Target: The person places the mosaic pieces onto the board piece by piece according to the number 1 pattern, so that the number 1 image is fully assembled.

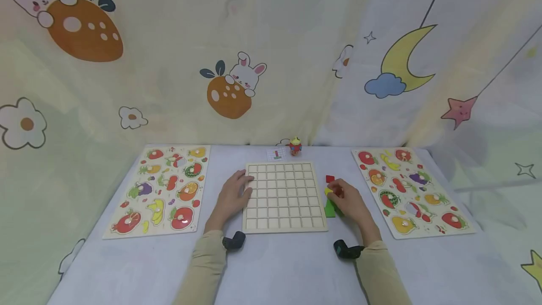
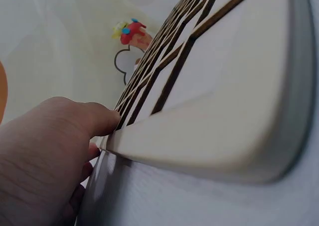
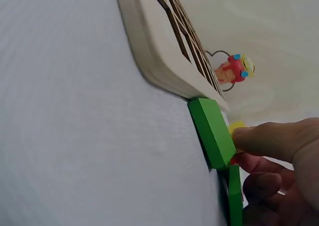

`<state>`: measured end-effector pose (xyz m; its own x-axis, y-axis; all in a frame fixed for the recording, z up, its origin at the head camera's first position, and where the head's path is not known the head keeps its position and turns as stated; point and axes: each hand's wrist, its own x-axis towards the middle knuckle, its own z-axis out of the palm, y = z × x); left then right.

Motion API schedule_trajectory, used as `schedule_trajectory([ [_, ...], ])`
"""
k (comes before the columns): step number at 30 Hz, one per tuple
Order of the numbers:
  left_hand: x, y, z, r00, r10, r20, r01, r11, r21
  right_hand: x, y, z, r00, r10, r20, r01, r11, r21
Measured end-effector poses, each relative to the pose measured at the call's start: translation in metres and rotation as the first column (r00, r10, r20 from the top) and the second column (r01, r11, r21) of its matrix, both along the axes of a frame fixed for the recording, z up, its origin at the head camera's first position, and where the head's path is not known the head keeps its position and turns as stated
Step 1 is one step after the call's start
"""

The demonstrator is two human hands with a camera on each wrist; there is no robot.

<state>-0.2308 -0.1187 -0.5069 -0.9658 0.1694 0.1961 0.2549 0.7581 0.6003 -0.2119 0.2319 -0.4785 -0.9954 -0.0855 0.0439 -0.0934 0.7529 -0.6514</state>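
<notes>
A pale wooden grid board (image 1: 282,197) of square cells lies flat on the table between the hands. My left hand (image 1: 233,196) rests at its left edge; in the left wrist view the thumb (image 2: 102,119) touches the rim and the other fingers are partly hidden. To the board's right, my right hand (image 1: 350,201) pinches a yellow piece (image 1: 328,191) between thumb and fingertips, which cover most of it. A red square piece (image 1: 330,179) lies just beyond the fingers. Green blocks (image 3: 213,131) lie nearer, beside the board's edge and partly under the right hand.
Fruit puzzle boards stand at both sides, one on the left (image 1: 163,192) and one on the right (image 1: 412,192). Behind the grid board are a small patterned card (image 1: 277,155) and a little toy figure (image 1: 295,146). A printed curtain (image 1: 169,60) hangs at the back.
</notes>
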Motion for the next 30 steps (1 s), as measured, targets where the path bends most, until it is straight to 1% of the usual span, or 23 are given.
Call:
schedule_trajectory([
  [2,0.001,-0.001,0.001,1.000,0.007,0.000,-0.007,1.000,0.005,-0.002,-0.002,0.000,1.000,0.009,-0.021,-0.010,0.999,-0.047],
  [6,0.002,-0.002,0.002,0.999,-0.005,-0.035,0.006,1.000,0.029,-0.007,-0.006,0.005,0.999,0.032,-0.037,-0.037,0.987,-0.153],
  [10,0.003,-0.002,0.003,0.998,-0.020,-0.054,0.022,0.999,0.042,-0.013,-0.014,0.015,0.999,0.036,-0.040,-0.043,0.978,-0.203],
  [15,0.003,-0.001,0.001,0.998,-0.014,-0.057,0.016,0.999,0.039,-0.024,-0.032,0.027,0.995,0.063,-0.078,-0.079,0.971,-0.228],
  [17,0.002,-0.001,-0.001,0.998,-0.010,-0.064,0.013,0.999,0.033,-0.029,-0.039,0.028,0.993,0.087,-0.084,-0.104,0.968,-0.227],
  [24,0.001,0.000,-0.004,0.997,-0.005,-0.072,0.007,1.000,0.031,-0.046,-0.066,0.026,0.976,0.204,-0.080,-0.218,0.947,-0.235],
  [26,0.001,0.001,-0.004,0.997,-0.010,-0.076,0.012,1.000,0.024,-0.052,-0.075,0.026,0.973,0.221,-0.068,-0.231,0.943,-0.241],
  [30,0.001,0.000,-0.002,0.996,-0.011,-0.093,0.013,1.000,0.022,-0.065,-0.097,0.024,0.971,0.232,-0.059,-0.239,0.948,-0.210],
])
